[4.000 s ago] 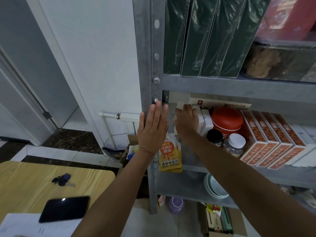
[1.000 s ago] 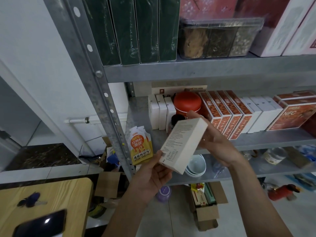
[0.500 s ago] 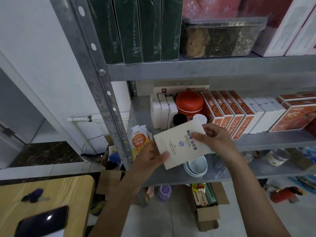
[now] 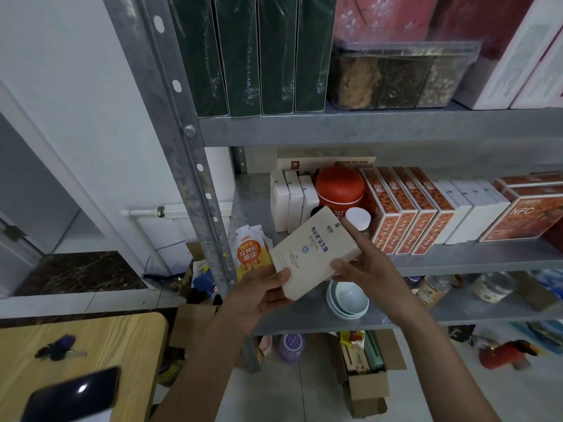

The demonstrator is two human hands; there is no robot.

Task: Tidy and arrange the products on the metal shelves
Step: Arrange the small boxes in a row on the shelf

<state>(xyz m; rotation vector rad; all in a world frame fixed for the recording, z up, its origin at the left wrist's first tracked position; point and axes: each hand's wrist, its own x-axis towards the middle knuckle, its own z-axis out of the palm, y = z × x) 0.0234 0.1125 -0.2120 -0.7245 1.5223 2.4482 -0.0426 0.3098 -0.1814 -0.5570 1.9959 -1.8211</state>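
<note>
Cream box (image 4: 313, 254): one, tilted, printed face up, held in front of the middle shelf (image 4: 487, 260).
Left hand (image 4: 259, 296): beneath the lower corner, thumb on the face, grip closed on the box.
Right hand (image 4: 368, 266): thumb pinching the right edge, index finger straight along the side.
On the shelf behind: three white boxes (image 4: 294, 202), one red jar (image 4: 339, 187), four orange boxes (image 4: 405, 214).
Above: four green boxes (image 4: 243, 56).

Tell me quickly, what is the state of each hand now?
Left hand: grips the flat cream cardboard box at its lower corner.
Right hand: grips the same box at its right side.
</note>
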